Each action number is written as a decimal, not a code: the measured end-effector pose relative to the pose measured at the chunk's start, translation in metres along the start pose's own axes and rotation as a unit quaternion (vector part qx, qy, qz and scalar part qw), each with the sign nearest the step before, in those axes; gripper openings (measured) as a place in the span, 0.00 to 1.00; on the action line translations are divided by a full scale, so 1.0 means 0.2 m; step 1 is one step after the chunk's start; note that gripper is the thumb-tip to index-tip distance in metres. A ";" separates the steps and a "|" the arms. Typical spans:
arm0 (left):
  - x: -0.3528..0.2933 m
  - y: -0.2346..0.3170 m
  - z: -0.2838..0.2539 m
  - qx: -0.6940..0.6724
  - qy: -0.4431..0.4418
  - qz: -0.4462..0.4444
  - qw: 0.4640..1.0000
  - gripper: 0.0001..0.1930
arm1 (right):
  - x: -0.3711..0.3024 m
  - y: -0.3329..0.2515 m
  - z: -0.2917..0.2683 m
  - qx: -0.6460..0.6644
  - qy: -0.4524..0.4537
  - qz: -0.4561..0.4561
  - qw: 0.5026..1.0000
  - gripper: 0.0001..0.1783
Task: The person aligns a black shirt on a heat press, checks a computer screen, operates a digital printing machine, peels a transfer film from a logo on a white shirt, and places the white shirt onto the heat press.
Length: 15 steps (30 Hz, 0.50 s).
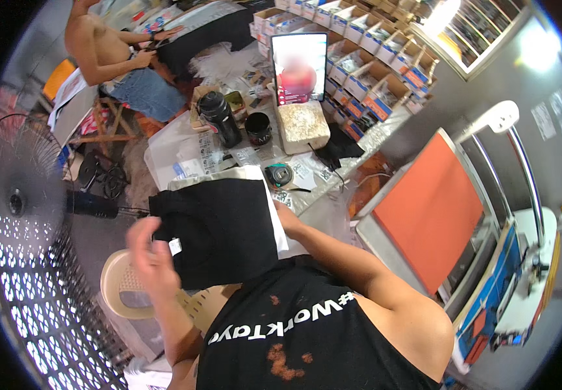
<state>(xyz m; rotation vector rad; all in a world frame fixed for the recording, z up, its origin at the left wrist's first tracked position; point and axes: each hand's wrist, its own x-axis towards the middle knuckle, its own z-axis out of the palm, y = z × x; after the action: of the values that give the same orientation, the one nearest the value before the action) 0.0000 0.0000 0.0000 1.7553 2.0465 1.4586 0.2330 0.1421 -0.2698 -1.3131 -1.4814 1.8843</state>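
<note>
Left hand (153, 255) blurred, right hand (286, 220) half-hidden

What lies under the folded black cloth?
A white layer shows past the right edge of the black cloth, and pale material peeks out along its far edge. The cloth covers the rest, so what else lies beneath cannot be seen.

over black cloth (219, 237): open | ahead: flask (218, 117), mug (258, 132), block (303, 123) obstruct | left: fan (15, 203)
</note>
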 end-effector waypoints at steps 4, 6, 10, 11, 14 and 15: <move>-0.01 0.10 0.36 0.249 -0.087 0.019 0.964 0.21 | 0.08 -0.39 -0.40 -0.205 -0.002 -0.056 0.977 0.21; 0.05 -0.01 0.39 0.186 -0.064 -0.004 0.981 0.21 | 0.25 -0.54 -0.69 -0.291 0.107 -0.182 0.933 0.16; 0.28 0.03 0.36 0.100 -0.057 -0.090 0.989 0.19 | 0.50 -1.05 -1.20 -0.354 0.272 -0.170 0.879 0.21; 0.23 -0.03 0.41 0.107 -0.057 -0.088 0.989 0.18 | 0.58 -0.99 -1.26 -0.360 0.294 -0.144 0.874 0.24; 0.20 -0.07 0.39 0.075 -0.057 -0.094 0.991 0.17 | 0.67 -1.08 -1.33 -0.406 0.293 -0.073 0.863 0.26; 0.18 -0.07 0.40 0.079 -0.053 -0.092 0.991 0.17 | 0.69 -1.08 -1.35 -0.410 0.280 -0.071 0.865 0.26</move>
<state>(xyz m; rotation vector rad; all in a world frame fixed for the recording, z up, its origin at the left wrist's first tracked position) 0.0253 0.0773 -0.0355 1.6063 2.2523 1.1566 0.3481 0.4680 -0.1303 -1.8135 -2.0144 0.6245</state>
